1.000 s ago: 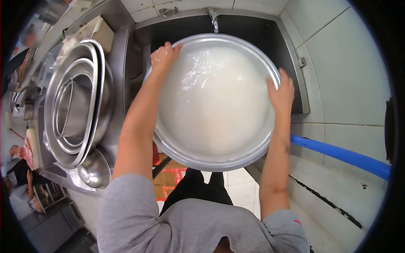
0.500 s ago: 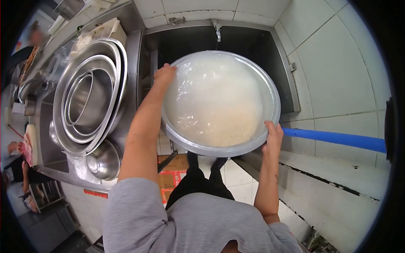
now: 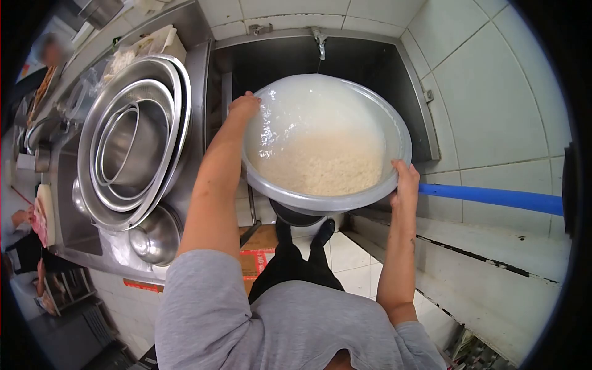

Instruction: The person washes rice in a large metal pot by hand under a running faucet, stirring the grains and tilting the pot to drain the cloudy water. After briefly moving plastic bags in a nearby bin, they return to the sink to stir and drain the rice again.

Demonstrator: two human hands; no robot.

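A large round grey-rimmed basin (image 3: 394,114) is held over the front of a deep metal sink (image 3: 231,58), tilted away from me. Cloudy whitish water (image 3: 314,102) fills its far side, and pale grains like rice (image 3: 333,169) show at the near side. My left hand (image 3: 245,106) is closed round the rim at the upper left. At the lower right, my right hand (image 3: 404,180) grips the rim, thumb over the edge. Above the basin's far edge, a tap (image 3: 320,44) sticks out from the wall.
Nested metal bowls (image 3: 132,142) stand on the steel counter at left, with a smaller bowl (image 3: 154,237) beside them. A blue pole (image 3: 493,197) runs rightward from near my right hand. At far left, another person's hand (image 3: 21,217) is by some meat (image 3: 38,222).
The basin has tipped further away from me, its near edge higher. The water has shifted to the far side and more of the grains show. Both hands have stayed on the rim.
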